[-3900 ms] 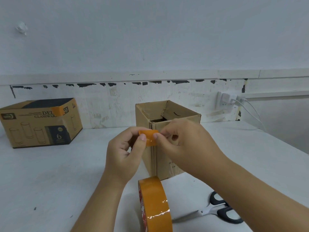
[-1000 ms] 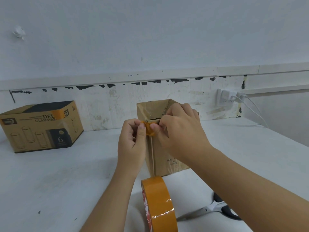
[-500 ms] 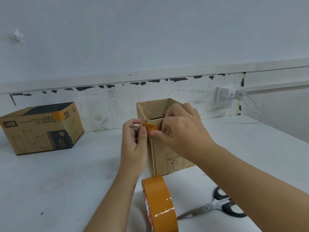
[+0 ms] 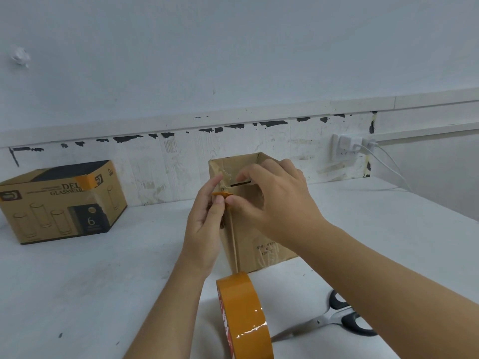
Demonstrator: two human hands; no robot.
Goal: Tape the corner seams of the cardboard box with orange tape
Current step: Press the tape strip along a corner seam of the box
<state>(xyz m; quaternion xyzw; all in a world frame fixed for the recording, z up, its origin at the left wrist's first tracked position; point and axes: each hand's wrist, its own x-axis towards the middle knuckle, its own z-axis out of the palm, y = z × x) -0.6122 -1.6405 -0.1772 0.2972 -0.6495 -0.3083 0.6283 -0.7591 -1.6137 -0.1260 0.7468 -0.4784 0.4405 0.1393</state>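
Pale blue-white walls with a chipped, paint-scarred skirting back a white tabletop (image 4: pixel 77 294) that fills the lower view. Toward its far edge, near the middle, stands the small open-topped brown cardboard box (image 4: pixel 259 244), turned so one vertical corner seam faces the person, likely so both hands can work that seam straight on.

At the seam's top, just under the rim, a short strip of orange tape (image 4: pixel 221 194) is pinched from both sides. The left hand (image 4: pixel 204 229) rises from below, forearm steep, thumb and forefinger closed narrowly on the strip's left end. The right hand (image 4: pixel 274 200) reaches in from the right, wrist bent; its thumb and forefinger nip the right end while the other fingers arch over the rim. The strip looks bowed between them and seems not yet pressed flat, a hold that would suit centring it before sticking.

Near the tabletop's front edge a roll of glossy orange tape (image 4: pixel 245 317) stands on edge, and black-handled scissors (image 4: pixel 334 320) lie just right of it, both within easy reach for the next strip. A printed brown glassware carton (image 4: pixel 59 203) sits at the far left edge, well apart. A white wall socket with a charger plugged in (image 4: pixel 347 149) is mounted at the right.
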